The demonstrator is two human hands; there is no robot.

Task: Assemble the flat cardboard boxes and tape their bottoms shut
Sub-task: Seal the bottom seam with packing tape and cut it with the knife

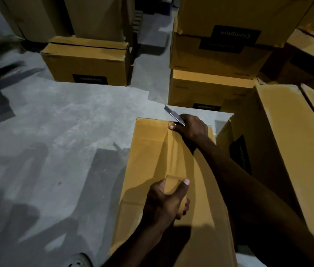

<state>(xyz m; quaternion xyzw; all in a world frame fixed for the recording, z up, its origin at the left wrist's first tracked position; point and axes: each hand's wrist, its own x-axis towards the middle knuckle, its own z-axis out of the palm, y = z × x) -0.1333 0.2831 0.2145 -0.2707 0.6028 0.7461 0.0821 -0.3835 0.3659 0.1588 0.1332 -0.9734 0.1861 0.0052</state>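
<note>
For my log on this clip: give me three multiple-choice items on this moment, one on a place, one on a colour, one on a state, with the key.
1. Where is the right hand?
A. at the far end of the box's taped seam
B. on the floor
C. on the stacked boxes

2. What colour are the printed labels on the stacked boxes?
A. white
B. black
C. red

3. What is the left hand doing?
A. hanging idle
B. lying flat on the floor
C. gripping the near end of the tape strip on the box

Key: 1 A, it sits at the far edge of the box, holding a cutter; 2 B, the label patches are black with pale lettering; 3 C, thumb and fingers curl round the tape end at the seam.
</note>
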